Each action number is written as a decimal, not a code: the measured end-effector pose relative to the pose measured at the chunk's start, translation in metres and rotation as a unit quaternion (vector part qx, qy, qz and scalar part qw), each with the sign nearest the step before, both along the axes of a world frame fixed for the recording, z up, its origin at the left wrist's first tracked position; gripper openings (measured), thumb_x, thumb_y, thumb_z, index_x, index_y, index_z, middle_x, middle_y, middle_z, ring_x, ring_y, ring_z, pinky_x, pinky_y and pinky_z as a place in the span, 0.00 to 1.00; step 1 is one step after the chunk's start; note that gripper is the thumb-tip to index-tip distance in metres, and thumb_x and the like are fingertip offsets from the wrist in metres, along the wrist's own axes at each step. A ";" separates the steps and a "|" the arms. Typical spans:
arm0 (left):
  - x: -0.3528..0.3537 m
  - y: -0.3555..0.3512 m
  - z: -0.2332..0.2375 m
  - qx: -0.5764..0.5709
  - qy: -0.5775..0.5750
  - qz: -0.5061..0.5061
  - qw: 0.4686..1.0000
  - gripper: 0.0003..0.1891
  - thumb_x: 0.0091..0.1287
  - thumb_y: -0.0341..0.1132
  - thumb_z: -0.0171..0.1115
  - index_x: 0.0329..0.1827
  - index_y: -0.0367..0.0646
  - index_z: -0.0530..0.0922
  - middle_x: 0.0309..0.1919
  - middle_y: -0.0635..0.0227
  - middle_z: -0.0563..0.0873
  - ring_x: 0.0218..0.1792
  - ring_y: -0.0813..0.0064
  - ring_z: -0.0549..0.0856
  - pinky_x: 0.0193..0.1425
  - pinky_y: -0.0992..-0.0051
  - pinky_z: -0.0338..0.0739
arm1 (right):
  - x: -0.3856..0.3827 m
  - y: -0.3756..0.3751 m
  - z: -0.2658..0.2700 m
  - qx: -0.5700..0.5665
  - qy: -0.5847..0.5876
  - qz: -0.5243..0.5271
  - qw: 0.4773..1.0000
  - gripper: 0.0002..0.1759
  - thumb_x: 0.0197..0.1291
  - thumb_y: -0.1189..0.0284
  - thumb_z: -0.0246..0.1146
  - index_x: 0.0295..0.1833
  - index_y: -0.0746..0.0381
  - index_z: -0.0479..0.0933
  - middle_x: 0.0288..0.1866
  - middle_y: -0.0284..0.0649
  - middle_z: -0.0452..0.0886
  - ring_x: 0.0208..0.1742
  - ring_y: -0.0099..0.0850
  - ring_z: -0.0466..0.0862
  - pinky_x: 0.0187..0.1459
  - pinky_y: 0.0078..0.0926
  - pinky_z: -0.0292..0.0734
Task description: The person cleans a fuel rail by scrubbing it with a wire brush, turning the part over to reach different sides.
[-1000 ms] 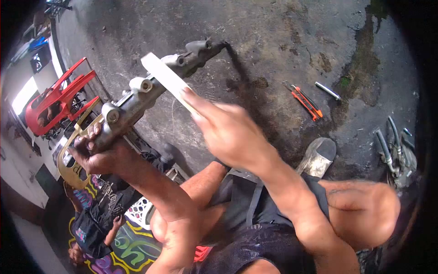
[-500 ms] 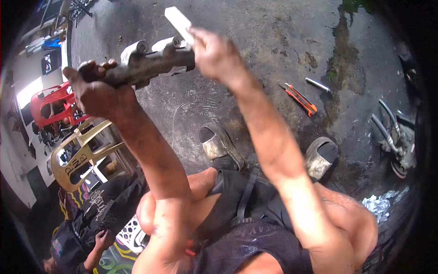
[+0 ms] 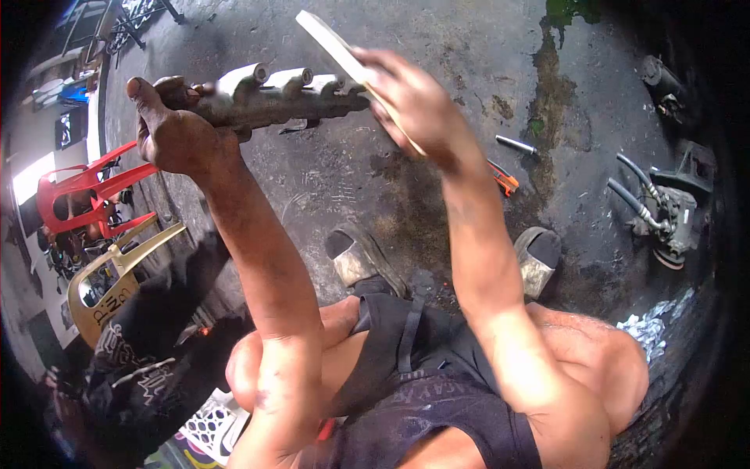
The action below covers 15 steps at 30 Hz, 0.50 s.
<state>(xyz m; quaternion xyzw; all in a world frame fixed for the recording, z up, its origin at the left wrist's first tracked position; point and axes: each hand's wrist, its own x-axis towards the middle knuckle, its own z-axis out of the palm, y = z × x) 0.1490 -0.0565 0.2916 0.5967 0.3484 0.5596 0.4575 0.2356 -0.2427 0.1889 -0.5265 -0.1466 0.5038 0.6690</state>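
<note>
My left hand (image 3: 183, 141) is closed around the near-left end of a long, grimy metal part (image 3: 273, 108), its thumb pointing up. Several round hollow bosses stand along the part's upper side, and it is held up above the floor. At the part's right end, my right hand (image 3: 418, 102) grips a long, flat, pale bar (image 3: 332, 45). The bar is tilted, seen nearly edge-on, with its upper end reaching up and left past the fingers. My right hand is slightly blurred.
On the dark floor lie an orange utility knife (image 3: 504, 181), partly behind my forearm, and a silver tube (image 3: 516, 144). A hosed machine part (image 3: 676, 223) and crumpled foil (image 3: 652, 324) are at right. Red (image 3: 78, 195) and beige (image 3: 86, 301) chairs and a person in black (image 3: 156, 359) are at left.
My right hand has moved right and slightly down, and the bar has turned more edge-on. More of the metal part's right end shows. The person at left has shifted position.
</note>
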 end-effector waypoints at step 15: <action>0.006 -0.035 0.025 -0.117 -0.051 -0.045 0.991 0.23 0.75 0.50 0.58 0.33 0.36 0.77 0.22 0.63 0.78 0.19 0.67 0.79 0.26 0.66 0.78 | -0.047 0.043 -0.070 0.101 0.005 -0.043 0.994 0.24 0.76 0.63 0.49 0.72 0.62 0.68 0.34 0.38 0.82 0.19 0.22 0.75 0.18 0.25 0.74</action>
